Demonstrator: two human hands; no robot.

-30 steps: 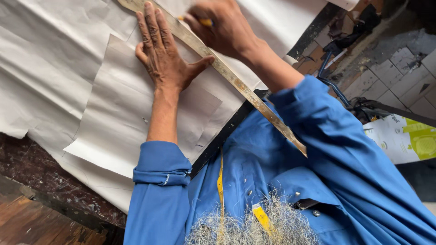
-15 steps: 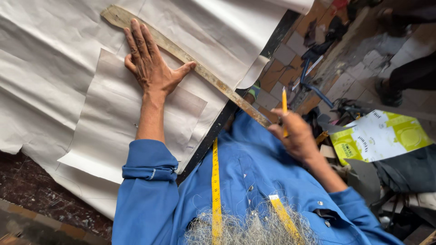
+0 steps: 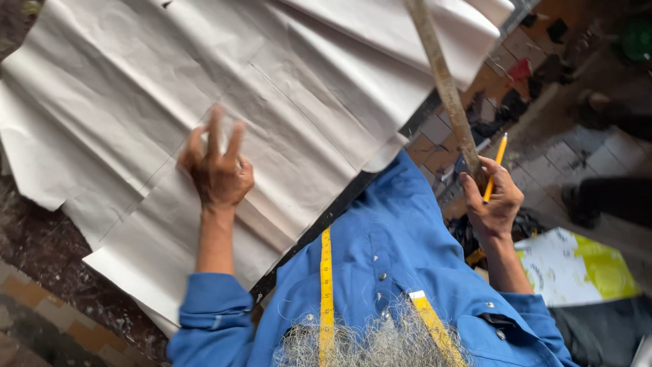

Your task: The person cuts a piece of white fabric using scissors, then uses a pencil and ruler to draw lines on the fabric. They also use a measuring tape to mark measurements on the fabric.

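Beside the white paper (image 3: 326, 88), my right hand (image 3: 492, 200) now grips the lifted ruler (image 3: 445, 88) and pencil (image 3: 495, 166); left hand (image 3: 217, 173) fingers spread, freeing the paper.

A yellow measuring tape (image 3: 326, 285) hangs over a blue shirt (image 3: 401, 258) at near centre. A white and yellow-green printed bag (image 3: 577, 268) lies near right on a tiled floor (image 3: 536, 47). A dark speckled table edge (image 3: 47, 258) shows near left.

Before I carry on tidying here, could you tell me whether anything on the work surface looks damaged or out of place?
The large pale paper sheet is heavily creased and its far edge folds over past the table. Nothing looks torn or spilled.
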